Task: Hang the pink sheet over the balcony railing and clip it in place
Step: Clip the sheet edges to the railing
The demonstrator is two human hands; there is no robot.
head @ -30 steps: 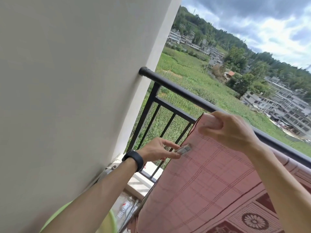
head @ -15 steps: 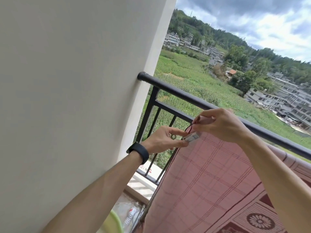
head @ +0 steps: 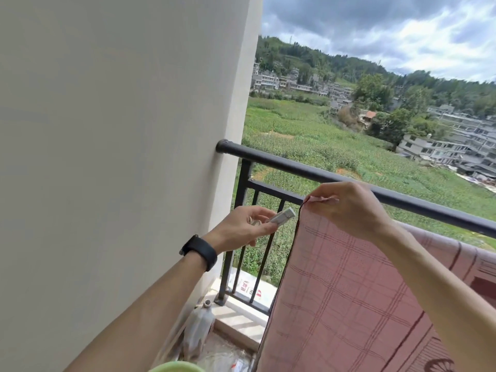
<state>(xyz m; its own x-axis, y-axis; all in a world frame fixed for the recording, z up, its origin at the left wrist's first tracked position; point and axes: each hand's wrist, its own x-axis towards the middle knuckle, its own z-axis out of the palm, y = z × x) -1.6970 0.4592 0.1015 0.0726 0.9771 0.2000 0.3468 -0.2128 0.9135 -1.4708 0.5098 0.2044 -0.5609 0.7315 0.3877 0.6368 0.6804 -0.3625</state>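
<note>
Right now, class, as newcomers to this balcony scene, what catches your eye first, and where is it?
The pink sheet fills the lower right, draped over the black railing, its top corner pinched by the right hand. Just left of it, the left hand holds a white clip pointed at that corner. A pale wall covers the whole left side.

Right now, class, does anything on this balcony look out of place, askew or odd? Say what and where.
Only the end corner of the pink sheet: the right hand pinches it just short of the railing, so it isn't lying over the rail there, and the clip is in the left hand, unattached. Nothing looks damaged or spilled.
</note>
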